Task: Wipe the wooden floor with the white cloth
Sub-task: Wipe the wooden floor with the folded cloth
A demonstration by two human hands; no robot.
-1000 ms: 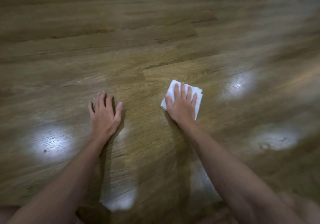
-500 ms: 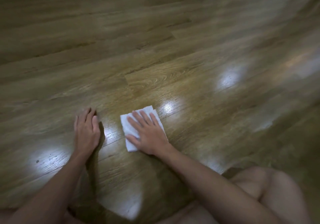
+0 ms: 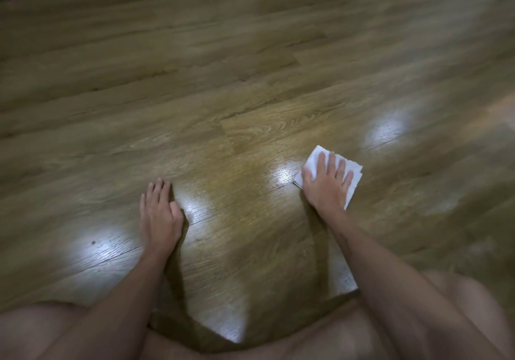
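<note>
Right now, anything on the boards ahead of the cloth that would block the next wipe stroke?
Nothing visible does. The right hand presses flat on the white cloth, and the wooden floor beyond and beside it shows only bare boards and glare. The left hand rests flat on the floor, well apart from the cloth.

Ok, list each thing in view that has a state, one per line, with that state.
white cloth: folded, flat on the floor, pressed under the right hand.
right hand: fingers straight and spread, palm down on the cloth.
left hand: flat on the bare floor, fingers straight, holding nothing.
wooden floor: glossy, with bright light reflections; a small dark speck left of the left hand.
</note>
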